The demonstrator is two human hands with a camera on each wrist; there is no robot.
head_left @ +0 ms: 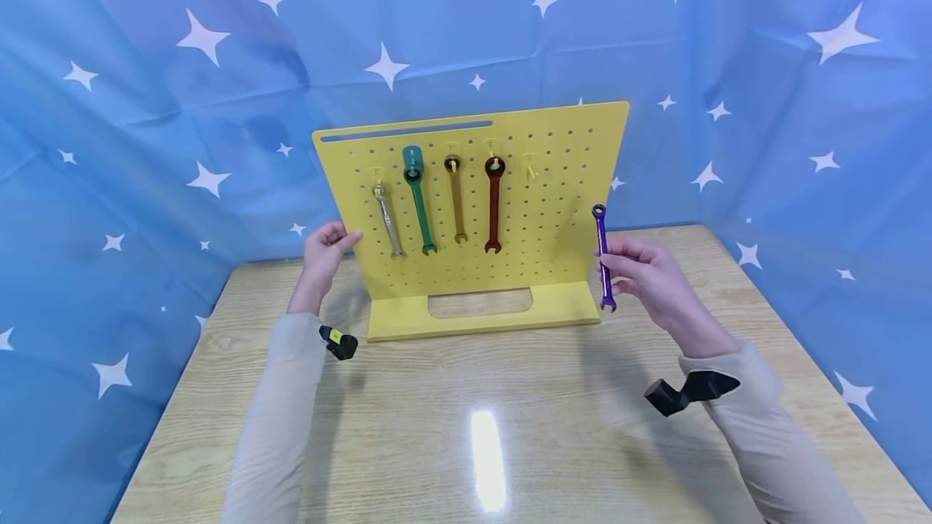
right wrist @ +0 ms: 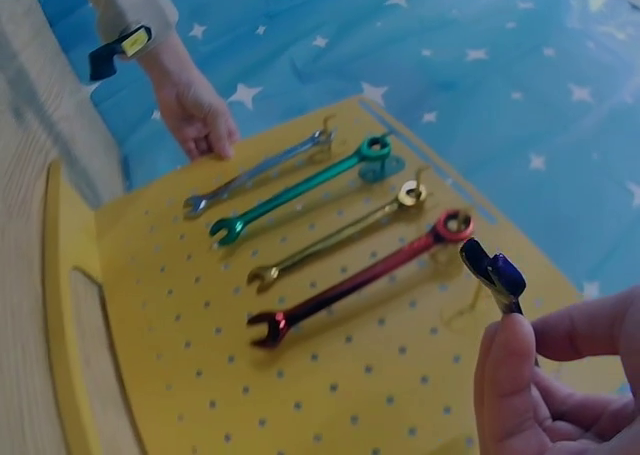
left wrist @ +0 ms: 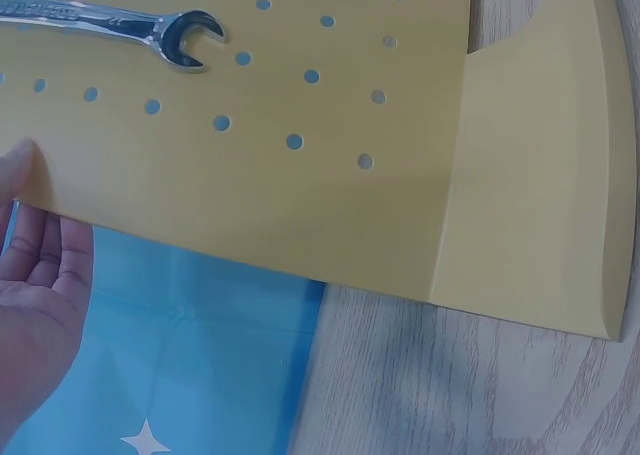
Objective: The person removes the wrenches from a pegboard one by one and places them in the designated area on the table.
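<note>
A yellow pegboard (head_left: 542, 241) stands upright on its flat base. My left hand (head_left: 325, 253) holds the board's left edge, thumb on the front and fingers behind, as the left wrist view also shows. Between thumb and fingers my right hand (head_left: 644, 277) pinches a purple combination wrench (head_left: 603, 257), ring end up, just off the board's right edge. On hooks hang a silver wrench (head_left: 388, 221), a green wrench (head_left: 420, 213), a gold wrench (head_left: 456, 200) and a red wrench (head_left: 494, 204). Right of the red one, a yellow hook (head_left: 531, 168) holds nothing.
The board's base (head_left: 396, 318) has a wide cutout and rests on a wooden table (head_left: 408, 443). Behind and at both sides hangs a blue cloth (head_left: 466, 6) with white stars. A wrist camera (head_left: 692, 390) sits on the right sleeve.
</note>
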